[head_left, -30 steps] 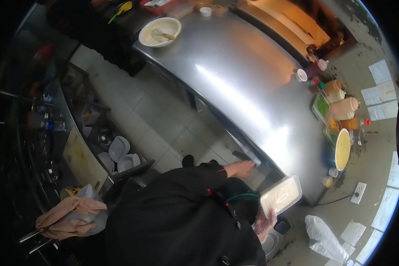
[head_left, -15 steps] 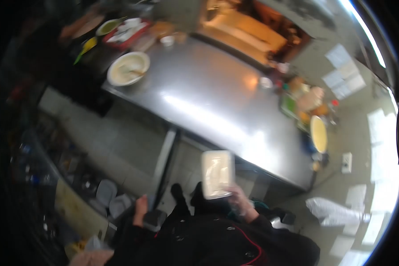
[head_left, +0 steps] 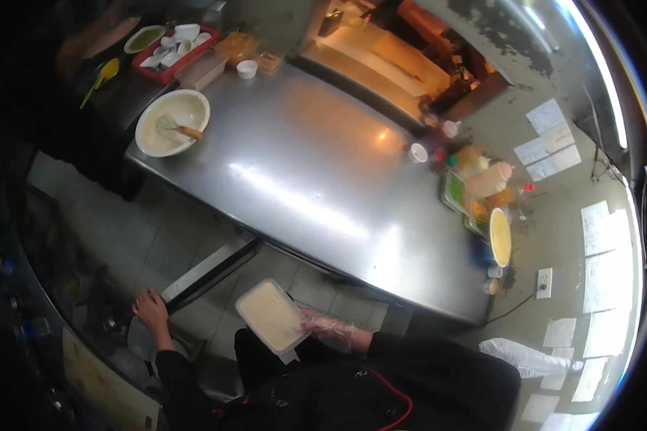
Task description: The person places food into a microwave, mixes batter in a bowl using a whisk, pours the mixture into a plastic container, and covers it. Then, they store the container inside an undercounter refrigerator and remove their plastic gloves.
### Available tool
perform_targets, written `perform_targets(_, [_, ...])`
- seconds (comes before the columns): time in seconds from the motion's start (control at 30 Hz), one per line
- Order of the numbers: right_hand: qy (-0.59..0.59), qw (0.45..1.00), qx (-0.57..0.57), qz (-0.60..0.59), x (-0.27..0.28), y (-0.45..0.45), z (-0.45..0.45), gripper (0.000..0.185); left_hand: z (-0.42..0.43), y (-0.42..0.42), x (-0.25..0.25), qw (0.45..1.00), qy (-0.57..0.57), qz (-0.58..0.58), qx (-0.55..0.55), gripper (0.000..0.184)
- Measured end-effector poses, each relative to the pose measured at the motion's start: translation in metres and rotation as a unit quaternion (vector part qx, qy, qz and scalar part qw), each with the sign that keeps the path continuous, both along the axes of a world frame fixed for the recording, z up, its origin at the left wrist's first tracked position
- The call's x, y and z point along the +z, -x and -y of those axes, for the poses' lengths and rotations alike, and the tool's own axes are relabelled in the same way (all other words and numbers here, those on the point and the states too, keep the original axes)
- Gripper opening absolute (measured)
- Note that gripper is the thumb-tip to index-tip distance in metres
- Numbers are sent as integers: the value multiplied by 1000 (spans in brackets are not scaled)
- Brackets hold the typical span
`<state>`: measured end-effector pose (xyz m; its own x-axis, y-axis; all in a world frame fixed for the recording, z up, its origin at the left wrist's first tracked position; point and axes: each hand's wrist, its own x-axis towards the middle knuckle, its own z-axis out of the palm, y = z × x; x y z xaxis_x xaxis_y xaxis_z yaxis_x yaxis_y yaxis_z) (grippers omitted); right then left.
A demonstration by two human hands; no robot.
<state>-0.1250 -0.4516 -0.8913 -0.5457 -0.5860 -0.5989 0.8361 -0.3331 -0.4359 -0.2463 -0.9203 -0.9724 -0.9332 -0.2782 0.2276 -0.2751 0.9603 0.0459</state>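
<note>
My right hand (head_left: 327, 327), in a clear plastic glove, grips a rectangular plastic container (head_left: 272, 314) by its side. The container is filled with a smooth cream-coloured mass and sits low in front of my body, a little tilted. My left hand (head_left: 151, 310) is bare and reaches out to the left, its fingers bent over the outer end of a metal door (head_left: 212, 269) that stands out from under the counter. The undersides of those fingers are hidden.
A steel counter (head_left: 316, 165) stretches ahead. On it are a white bowl (head_left: 172, 123) with a whisk (head_left: 180, 128), a red tray (head_left: 174, 57) of small dishes, and sauce bottles (head_left: 490, 179) at right. Another person's arm (head_left: 72, 50) is at upper left. Shelving (head_left: 108, 366) stands at lower left.
The metal door has swung further out to the left along with my left hand. My right hand has brought the container left and closer to my body. The view has shifted.
</note>
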Motion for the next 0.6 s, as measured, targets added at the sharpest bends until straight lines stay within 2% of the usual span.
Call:
perform_targets(0.03, [1, 1000, 9, -2, -4, 8, 1, 79, 8, 14, -1, 999, -12, -24, -21, 32])
perform_targets(0.1, [-11, 1000, 21, 8, -19, 18, 3, 80, 13, 44, 10, 998, -62, 2, -23, 29])
perform_targets(0.17, [-32, 999, 24, 33, -45, 20, 6, 82, 36, 71, -17, 992, -76, -81, -64, 28])
perform_targets(0.27, [-56, 997, 43, 43, -78, 34, 9, 84, 54, 113, -27, 979, -67, -151, -121, 26])
perform_targets(0.37, [-46, 996, 61, 42, -113, 53, 18, 85, 47, 147, -9, 971, -121, -155, -139, 21])
perform_targets(0.47, [-61, 996, 52, -26, -189, 42, 21, 60, 41, 179, -6, 947, -184, -198, -172, 16])
perform_targets(0.6, [-73, 994, 78, -26, -255, 39, 11, 61, 54, 192, -9, 931, -263, -186, -169, 15])
